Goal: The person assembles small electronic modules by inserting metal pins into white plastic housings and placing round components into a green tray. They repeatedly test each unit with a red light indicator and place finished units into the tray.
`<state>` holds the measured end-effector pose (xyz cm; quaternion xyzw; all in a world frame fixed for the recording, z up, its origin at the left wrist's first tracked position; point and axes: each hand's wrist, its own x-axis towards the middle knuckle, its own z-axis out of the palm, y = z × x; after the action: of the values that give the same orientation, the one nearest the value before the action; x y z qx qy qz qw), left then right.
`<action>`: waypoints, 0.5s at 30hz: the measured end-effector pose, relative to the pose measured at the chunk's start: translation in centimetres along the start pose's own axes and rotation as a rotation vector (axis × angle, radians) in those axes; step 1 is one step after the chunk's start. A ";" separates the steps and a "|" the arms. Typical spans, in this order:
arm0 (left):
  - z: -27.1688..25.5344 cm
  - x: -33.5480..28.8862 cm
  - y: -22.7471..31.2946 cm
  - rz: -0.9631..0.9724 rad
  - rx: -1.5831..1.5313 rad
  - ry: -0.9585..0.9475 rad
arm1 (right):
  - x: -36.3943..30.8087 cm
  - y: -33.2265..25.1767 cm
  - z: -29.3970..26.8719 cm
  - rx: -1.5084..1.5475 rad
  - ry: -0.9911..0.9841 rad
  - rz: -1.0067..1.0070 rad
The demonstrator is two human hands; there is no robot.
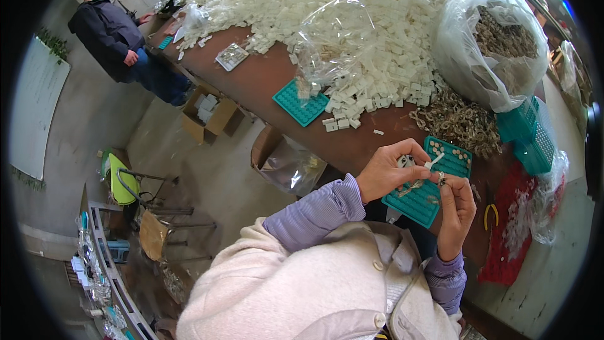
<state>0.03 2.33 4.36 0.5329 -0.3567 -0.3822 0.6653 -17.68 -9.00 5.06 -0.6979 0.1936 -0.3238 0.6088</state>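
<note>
Left hand and right hand, close together over a teal tray

From where I stand, the left hand is pinching a small white piece between thumb and bent forefinger; the right has thumb and fingertips pressed together on a small metal part. Both are held just above the teal tray, by the table edge. I'd judge the step in hand to be fingertip work on small parts; the next move seems to call for steady pinches and careful lining-up. Whether the two parts touch, I can't tell.

Counting round them: one tray beneath the hands, a second teal tray farther up the table, one pair of yellow-handled pliers to the right, one red cloth beside it. One clear bag holds brownish parts, with one loose pile of brownish parts near it. Pale discs on the tray are too small to count surely; the heaped white blocks are past counting. One other person stands far left.
</note>
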 end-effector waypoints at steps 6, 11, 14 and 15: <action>-0.6 0.0 -0.2 0.315 0.306 -0.087 | 0.0 -1.3 -0.2 -0.050 -0.129 0.143; -1.9 -0.2 -1.0 0.255 0.256 -0.077 | 0.7 -2.0 -0.3 -0.043 -0.190 0.177; -1.8 0.0 -1.2 0.318 0.331 -0.114 | 1.0 -1.8 0.2 -0.227 -0.215 0.049; -1.7 0.2 -1.1 0.337 0.350 -0.116 | 1.0 -1.7 0.3 -0.299 -0.210 -0.018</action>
<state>1.51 2.78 2.94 0.5501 -0.5390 -0.2281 0.5956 -17.00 -9.15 6.93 -0.8122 0.1686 -0.2222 0.5123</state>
